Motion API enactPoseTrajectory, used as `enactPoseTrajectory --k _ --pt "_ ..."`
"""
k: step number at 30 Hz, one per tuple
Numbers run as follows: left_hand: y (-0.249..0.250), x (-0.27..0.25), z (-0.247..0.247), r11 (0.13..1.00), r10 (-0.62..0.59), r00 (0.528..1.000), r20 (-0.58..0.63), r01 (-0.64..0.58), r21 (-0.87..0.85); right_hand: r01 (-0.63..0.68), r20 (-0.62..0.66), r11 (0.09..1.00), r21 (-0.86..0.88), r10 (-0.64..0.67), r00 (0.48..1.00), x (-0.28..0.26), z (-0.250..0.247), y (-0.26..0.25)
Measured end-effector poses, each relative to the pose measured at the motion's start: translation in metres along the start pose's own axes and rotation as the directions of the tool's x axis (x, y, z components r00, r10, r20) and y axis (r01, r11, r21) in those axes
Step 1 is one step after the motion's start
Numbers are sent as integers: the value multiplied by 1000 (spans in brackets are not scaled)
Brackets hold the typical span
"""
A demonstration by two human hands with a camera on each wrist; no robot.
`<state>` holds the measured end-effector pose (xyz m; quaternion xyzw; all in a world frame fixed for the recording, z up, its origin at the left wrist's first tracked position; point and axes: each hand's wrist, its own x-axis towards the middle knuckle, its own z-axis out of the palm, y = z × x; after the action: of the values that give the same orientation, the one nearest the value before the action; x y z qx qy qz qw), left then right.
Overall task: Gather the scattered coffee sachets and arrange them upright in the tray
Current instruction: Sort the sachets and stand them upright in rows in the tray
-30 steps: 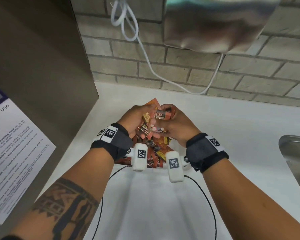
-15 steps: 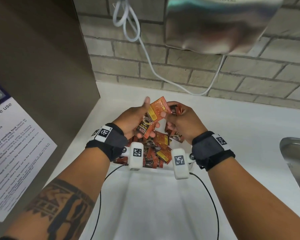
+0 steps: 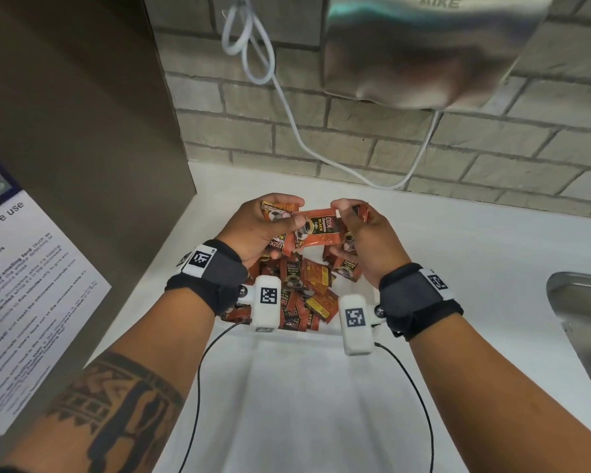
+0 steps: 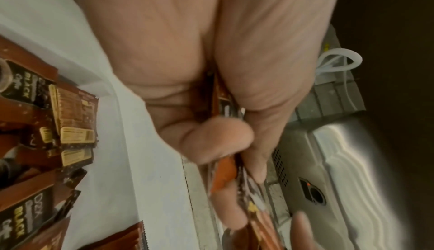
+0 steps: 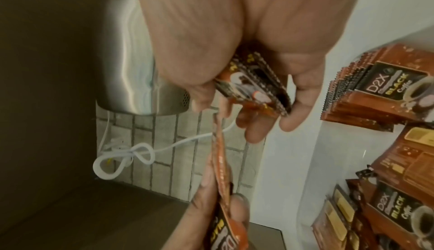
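1. Left hand (image 3: 258, 227) grips a bunch of orange-brown foil coffee sachets (image 3: 276, 213).
2. One flat sachet (image 3: 316, 230) spans both hands above the sachet-filled white plastic tray (image 3: 321, 370).
3. Right hand (image 3: 369, 240) clutches more sachets (image 5: 253, 85).

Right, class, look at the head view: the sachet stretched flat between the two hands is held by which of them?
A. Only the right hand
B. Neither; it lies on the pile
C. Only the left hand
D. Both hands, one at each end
D: the left hand pinches one end of the sachet and the right hand the other, above the pile of sachets.
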<state>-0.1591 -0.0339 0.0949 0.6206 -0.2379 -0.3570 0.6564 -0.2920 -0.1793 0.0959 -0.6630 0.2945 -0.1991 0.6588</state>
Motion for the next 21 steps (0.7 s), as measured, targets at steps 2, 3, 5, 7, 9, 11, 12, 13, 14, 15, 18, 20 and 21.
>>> enactPoseTrajectory --k 2,3,5,7,9,11,12,13,14,15,18,20,21 --pt "0 0 3 1000 27 999 -46 -26 16 -58 66 998 11 57 996 -3 0 -2" --pt "0 0 4 999 33 996 -77 -33 -5 -80 105 996 48 74 992 -4 1 -1" --pt "2 1 8 997 19 993 -113 -28 -78 -122 157 985 120 103 982 -5 4 -1" --pt "3 -2 12 995 -3 997 -83 -5 -98 -104 169 987 124 82 982 -6 9 -1" --pt "2 -5 16 997 -26 1000 -13 25 -70 -59 140 977 206 30 990 -4 13 -2" --pt "0 -6 19 998 -55 997 56 57 -28 -39 106 942 333 4 994 -2 14 -5" --pt "-1 -7 20 997 -72 994 78 74 -27 -31 94 932 362 -3 996 0 13 -6" --pt "-1 -8 19 994 -90 992 94 95 -50 -25 87 929 369 -7 996 2 11 -7" --pt "-1 -8 17 989 -106 988 110 116 -93 -24 86 930 368 -8 996 3 9 -8" --pt "-2 -7 15 982 -118 985 125 134 -133 -28 87 929 369 -4 996 4 7 -8" --pt "-7 -6 7 983 -124 979 163 144 -117 -18 81 941 338 -10 997 4 3 -9" --pt "-9 -7 7 990 -121 978 170 131 -44 63 59 981 183 -75 995 3 3 -9" --pt "-8 -9 8 993 -119 979 167 121 -3 112 74 990 85 -119 990 3 3 -9"
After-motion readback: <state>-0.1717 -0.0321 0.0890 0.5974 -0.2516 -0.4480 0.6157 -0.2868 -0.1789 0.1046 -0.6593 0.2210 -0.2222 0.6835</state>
